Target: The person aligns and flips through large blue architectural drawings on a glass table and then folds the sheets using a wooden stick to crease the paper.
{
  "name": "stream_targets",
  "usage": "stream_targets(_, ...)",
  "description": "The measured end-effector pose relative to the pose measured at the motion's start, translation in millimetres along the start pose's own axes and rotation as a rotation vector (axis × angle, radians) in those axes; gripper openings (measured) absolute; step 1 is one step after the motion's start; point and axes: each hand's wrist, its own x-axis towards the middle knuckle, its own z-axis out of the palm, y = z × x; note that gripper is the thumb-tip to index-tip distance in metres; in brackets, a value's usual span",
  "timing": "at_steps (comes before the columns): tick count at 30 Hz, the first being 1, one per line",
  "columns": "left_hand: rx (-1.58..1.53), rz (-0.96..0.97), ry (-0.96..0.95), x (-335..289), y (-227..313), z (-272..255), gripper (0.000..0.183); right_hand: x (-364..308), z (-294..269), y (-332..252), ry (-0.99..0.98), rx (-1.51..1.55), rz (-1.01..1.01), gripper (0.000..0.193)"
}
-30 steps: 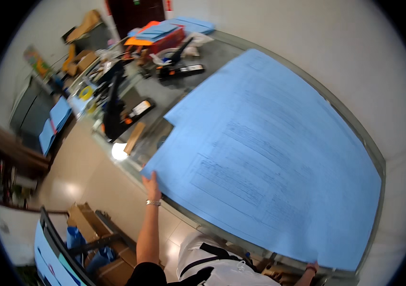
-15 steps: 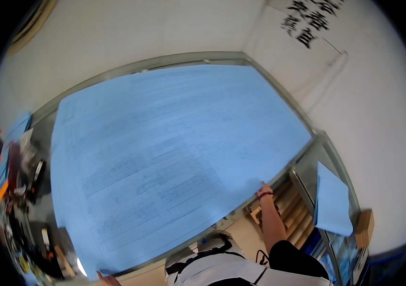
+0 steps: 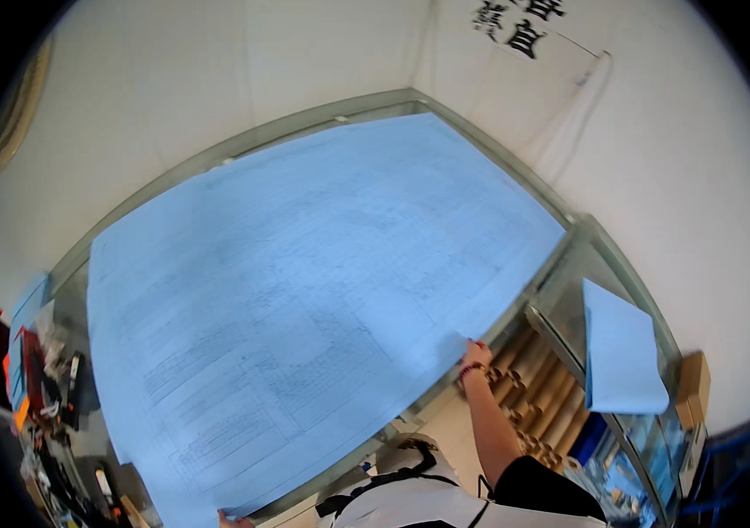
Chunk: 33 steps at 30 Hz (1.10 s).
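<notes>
A very large light-blue drawing sheet (image 3: 304,282) with fine dark lines lies spread over a glass-topped table. At its near edge, right of the middle, my right hand (image 3: 476,354) is closed on the paper, a dark red beaded bracelet on the wrist. My left hand (image 3: 234,521) is at the sheet's near edge toward the left corner. Only a small part of it shows at the bottom of the picture, with the fingers mostly out of sight.
A folded blue sheet (image 3: 625,352) rests on the glass side top at right, beside a cardboard box (image 3: 692,387). Brown paper rolls (image 3: 537,400) lie beneath. Cluttered tools (image 3: 58,458) and a black-handled cutter (image 3: 73,378) occupy the left end. White walls border the table's far and right sides.
The whole view has turned slightly, so the table and sheet sit further left at the far side. Both hands remain at the near edge; the left appears further right in the picture.
</notes>
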Motion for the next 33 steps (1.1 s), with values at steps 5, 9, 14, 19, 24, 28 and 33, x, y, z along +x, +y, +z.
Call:
stream_targets(5,-0.114,-0.161,-0.439,-69,-4,25,0.022,-12,7,-10,0.089,-0.137,-0.276,0.061)
stream_targets(9,-0.081,-0.219,-0.156,-125,-54,77,0.024,-63,54,-23,-0.117,-0.585,-1.162,0.064)
stream_targets(14,0.009,-0.112,-0.039,-151,-69,113,0.021,-130,145,-18,-0.581,-0.918,-1.293,0.066)
stream_targets(19,0.022,-0.094,-0.043,-153,-63,118,0.021,-141,166,-16,-0.642,-1.214,-1.214,0.066)
stream_targets(24,0.076,-0.073,0.089,-157,-63,130,0.024,-139,170,-14,-0.684,-1.167,-1.18,0.066)
stream_targets(28,0.097,-0.067,0.098,-162,-61,139,0.025,-138,175,-12,-0.618,-1.197,-1.236,0.067)
stream_targets(33,0.123,-0.054,0.069,-155,-67,129,0.025,-138,179,-11,-0.646,-1.131,-1.24,0.066)
